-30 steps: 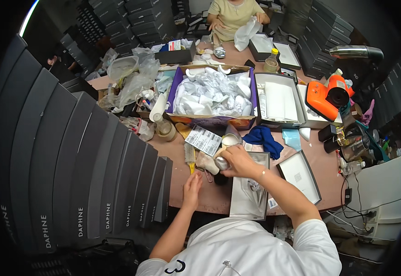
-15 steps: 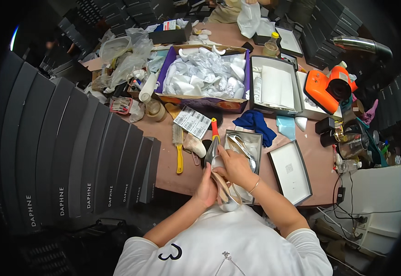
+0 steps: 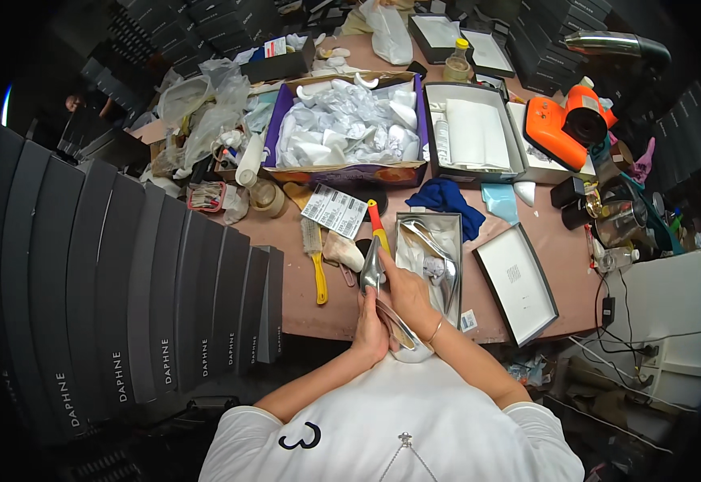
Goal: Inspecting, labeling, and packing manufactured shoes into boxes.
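A silver pointed-toe shoe (image 3: 372, 267) is held in front of my chest, its toe away from me and its heel end close to my shirt. My left hand (image 3: 371, 331) grips it from the left side. My right hand (image 3: 408, 291) is closed around its right side, hiding part of the opening. Just beyond and to the right, an open shoebox (image 3: 457, 218) holds another silver shoe (image 3: 449, 277) among white paper. The box's lid (image 3: 523, 297) lies inner side up to the right. A red-and-yellow handle (image 3: 377, 218) sticks out beyond the shoe's toe.
Stacked dark shoeboxes (image 3: 137, 273) rise on the left. A yellow-handled brush (image 3: 318, 269), a sheet of labels (image 3: 334, 207) and a blue cloth (image 3: 447, 205) lie on the table. Behind stand a purple box (image 3: 346, 174) of white stuffing and an orange device (image 3: 555, 132).
The shoe has turned in my hands, and its opening shows less. My right hand has shifted slightly toward me. The whole view has also shifted a little.
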{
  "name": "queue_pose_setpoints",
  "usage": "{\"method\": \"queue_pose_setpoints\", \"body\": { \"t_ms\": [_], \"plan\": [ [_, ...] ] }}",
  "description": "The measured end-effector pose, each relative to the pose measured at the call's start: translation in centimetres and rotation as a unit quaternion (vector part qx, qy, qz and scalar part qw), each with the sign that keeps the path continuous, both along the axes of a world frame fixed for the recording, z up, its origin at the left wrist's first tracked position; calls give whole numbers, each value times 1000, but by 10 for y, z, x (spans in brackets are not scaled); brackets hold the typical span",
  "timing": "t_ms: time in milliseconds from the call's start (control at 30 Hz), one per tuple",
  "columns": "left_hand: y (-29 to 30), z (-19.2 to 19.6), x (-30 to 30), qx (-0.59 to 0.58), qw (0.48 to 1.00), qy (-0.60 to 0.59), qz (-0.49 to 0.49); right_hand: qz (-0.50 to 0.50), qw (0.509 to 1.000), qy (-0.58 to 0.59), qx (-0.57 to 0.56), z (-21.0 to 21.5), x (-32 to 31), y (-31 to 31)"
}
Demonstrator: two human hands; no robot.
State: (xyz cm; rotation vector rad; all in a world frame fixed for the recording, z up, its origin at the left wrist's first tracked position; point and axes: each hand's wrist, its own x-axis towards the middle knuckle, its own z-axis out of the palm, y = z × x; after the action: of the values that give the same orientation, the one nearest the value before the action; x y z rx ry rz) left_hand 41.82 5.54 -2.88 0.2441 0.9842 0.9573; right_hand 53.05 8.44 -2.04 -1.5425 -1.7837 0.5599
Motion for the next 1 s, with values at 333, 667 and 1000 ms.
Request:
{"method": "queue_pose_setpoints", "body": {
  "t_ms": [333,667,1000],
  "plan": [
    [51,-28,-63,-120,978,-135,-103,-165,986,-24,5,15,29,-10],
    [29,-9,-45,-115,983,-100,-99,216,928,-297,63,-17,-20,29],
    [22,-19,-45,-133,976,-113,-130,172,957,-233,-3,-28,-14,10]
  ]
}}
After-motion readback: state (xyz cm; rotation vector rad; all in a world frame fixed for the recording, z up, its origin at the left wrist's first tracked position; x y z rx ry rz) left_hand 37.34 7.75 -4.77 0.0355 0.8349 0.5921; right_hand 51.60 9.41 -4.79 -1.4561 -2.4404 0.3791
